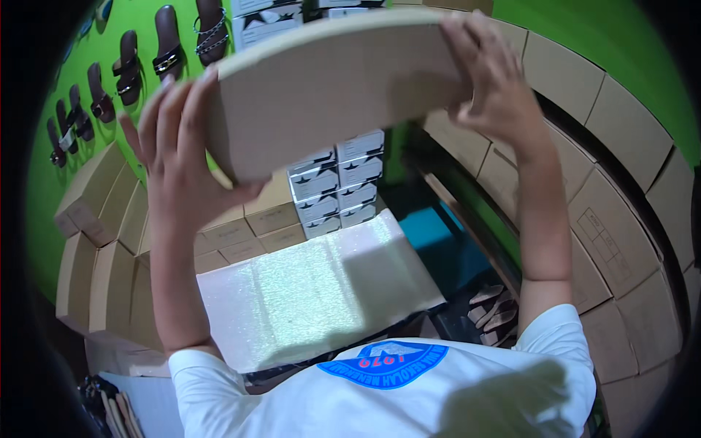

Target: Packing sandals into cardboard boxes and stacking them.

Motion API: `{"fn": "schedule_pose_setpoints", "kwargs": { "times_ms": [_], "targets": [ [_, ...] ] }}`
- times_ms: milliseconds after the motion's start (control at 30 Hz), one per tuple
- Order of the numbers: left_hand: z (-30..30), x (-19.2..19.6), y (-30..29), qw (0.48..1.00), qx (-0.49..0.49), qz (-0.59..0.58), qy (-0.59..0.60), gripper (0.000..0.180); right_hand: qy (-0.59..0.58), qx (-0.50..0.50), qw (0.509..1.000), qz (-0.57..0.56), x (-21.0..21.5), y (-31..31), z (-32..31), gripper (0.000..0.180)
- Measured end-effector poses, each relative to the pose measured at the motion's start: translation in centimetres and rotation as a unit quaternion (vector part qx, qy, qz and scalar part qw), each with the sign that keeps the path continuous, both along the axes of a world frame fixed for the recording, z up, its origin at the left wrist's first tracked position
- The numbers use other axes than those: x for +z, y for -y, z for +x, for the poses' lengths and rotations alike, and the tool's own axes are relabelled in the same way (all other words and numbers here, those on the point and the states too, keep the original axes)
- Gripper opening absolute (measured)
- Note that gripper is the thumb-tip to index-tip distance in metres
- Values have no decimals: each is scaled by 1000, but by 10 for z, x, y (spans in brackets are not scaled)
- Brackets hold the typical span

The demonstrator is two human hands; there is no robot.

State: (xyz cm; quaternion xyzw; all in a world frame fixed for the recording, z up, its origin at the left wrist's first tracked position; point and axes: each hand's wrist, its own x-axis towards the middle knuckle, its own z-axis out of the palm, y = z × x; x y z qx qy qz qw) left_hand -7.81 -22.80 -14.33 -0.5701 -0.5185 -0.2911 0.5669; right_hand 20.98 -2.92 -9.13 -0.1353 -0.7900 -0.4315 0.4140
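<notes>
Both my arms are raised in front of me, holding up a long brown cardboard box [336, 95]. At its left end my left hand [175, 153] grips it, thumb along the lower edge and fingers up the side. The right end is clasped by my right hand [500, 84], its fingers over the top corner and its thumb underneath. The box is slightly tilted, its right end higher. Behind and below it stand stacked white boxes with black stars [337, 182], partly hidden by the held box.
A table with a shiny wrapped top [307, 292] lies below. Brown boxes [109, 270] are stacked at the left, more [613, 226] on shelves at the right. Sandals [128, 67] hang on the green wall. A wooden edge [467, 226] and some shoes [493, 310] are right of the table.
</notes>
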Motion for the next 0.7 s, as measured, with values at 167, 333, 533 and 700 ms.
{"fn": "schedule_pose_setpoints", "kwargs": {
  "times_ms": [167,333,533,700],
  "targets": [
    [34,60,-56,992,-15,98,-73,87,-72,-84,990,-84,65,16,18,77],
    [102,106,-88,996,66,47,41,99,-112,-130,982,-79,95,-5,9,89],
    [130,131,-153,993,17,101,-51,93,-94,-97,989,-54,99,-30,-7,93],
    [132,140,-195,980,-4,168,-105,92,-66,-172,980,-74,111,-40,-10,98]
  ]
}}
